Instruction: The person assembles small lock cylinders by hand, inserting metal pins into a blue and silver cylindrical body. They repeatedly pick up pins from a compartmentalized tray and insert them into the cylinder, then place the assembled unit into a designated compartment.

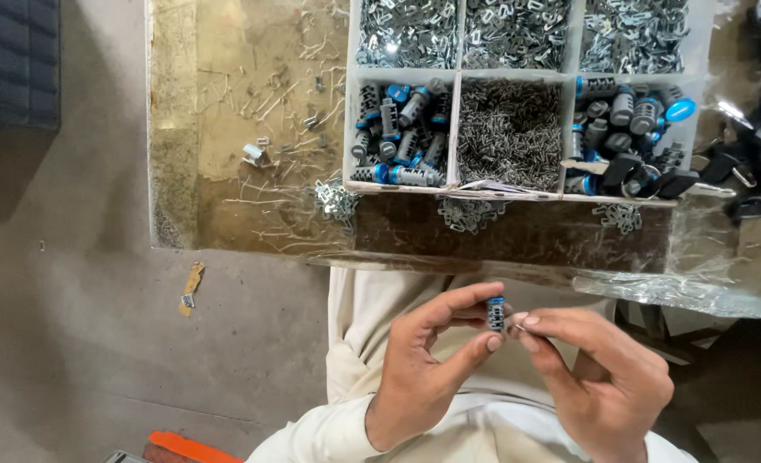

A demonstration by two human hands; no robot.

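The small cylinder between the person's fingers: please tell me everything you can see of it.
The small cylinder is short and looks metallic, grey with dark slots along its side and a blue cap on top. It stands about upright, above the person's lap and below the table edge. The left hand pinches it between thumb and forefinger; the right hand brings a tiny metal piece against its side.

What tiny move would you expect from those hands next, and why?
Probably the right hand pushes its small metal piece sideways into the cylinder. The left hand pinches the blue-capped cylinder upright between thumb and forefinger, and the piece's tip already sits at its side, touching or nearly so.
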